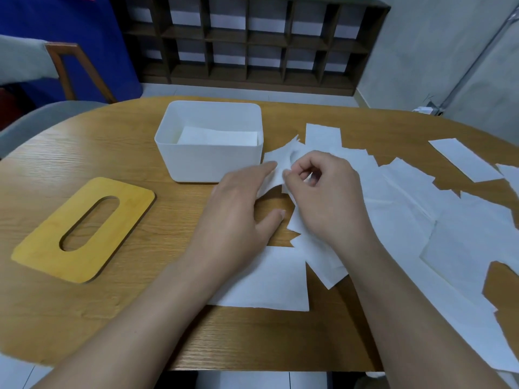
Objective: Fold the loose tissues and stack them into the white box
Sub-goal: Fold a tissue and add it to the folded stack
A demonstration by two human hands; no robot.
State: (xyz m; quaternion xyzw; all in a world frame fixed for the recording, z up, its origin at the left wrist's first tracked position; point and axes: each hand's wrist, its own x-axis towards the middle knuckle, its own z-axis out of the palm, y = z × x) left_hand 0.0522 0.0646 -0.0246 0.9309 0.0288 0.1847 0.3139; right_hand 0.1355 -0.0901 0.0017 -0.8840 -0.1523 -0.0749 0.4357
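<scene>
A white box [213, 161] stands open on the wooden table [112, 318], with folded tissues [217, 136] lying inside it. Just right of the box, my right hand [325, 192] pinches a crumpled white tissue [280, 161] between thumb and curled fingers. My left hand [238, 211] lies beside it with straight fingers touching the same tissue's left side. Several loose tissues [421, 220] are spread flat over the right half of the table, and one flat tissue [269, 279] lies under my forearms.
A yellow wooden lid [50, 248] with an oval slot lies flat at the left of the table. A grey chair [33, 119] stands at the far left edge. A dark cubby shelf [252, 40] lines the back wall. One tissue strip [463, 158] lies far right.
</scene>
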